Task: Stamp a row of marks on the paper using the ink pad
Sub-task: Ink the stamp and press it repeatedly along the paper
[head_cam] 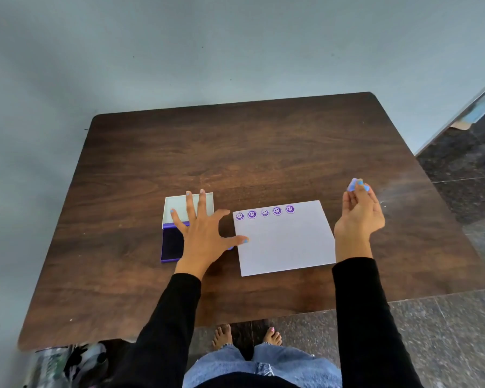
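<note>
Dark wood table [263,152], five purple smiley marks [264,212] atop paper [286,242], left hand [205,233] splayed, right hand [359,217] pinching stamp [354,185]

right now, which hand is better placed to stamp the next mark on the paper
The right hand. It already holds the stamp at its fingertips, raised just beyond the paper's far right corner, near the end of the row of smiley marks. The left hand is spread over the open ink pad, thumb on the paper's edge.
</note>
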`<state>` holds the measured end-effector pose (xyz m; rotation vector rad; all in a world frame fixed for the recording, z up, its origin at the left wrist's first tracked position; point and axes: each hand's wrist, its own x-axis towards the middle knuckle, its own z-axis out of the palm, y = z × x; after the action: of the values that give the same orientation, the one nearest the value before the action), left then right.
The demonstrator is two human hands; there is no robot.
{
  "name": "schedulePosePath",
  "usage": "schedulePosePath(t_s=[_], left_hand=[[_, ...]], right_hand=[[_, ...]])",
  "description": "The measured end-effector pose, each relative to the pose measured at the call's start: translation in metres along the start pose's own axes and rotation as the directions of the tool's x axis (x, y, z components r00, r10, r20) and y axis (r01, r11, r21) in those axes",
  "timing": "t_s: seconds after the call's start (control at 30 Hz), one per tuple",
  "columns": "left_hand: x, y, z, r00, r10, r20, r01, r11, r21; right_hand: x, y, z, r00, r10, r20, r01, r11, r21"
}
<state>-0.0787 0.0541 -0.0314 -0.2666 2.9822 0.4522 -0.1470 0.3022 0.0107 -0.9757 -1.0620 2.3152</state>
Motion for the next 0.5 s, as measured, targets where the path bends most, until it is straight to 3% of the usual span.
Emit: schedulePosePath(t_s=[0.2, 0.5], left_hand=[[-0.015, -0.013, -0.003, 0.994, -0.041, 0.106, 0.033, 0.996, 0.083], [-0.017, -0.013, 0.007, 0.995, -0.047, 0.084, 0.043, 0.998, 0.048]], right_hand=[[0.001, -0.005, -0.002, 0.996, 0.070, -0.056, -0.067, 0.997, 0.048], [-0.004, 0.000, -0.001, 0.996, 0.090, -0.025, -0.089, 0.996, 0.017]])
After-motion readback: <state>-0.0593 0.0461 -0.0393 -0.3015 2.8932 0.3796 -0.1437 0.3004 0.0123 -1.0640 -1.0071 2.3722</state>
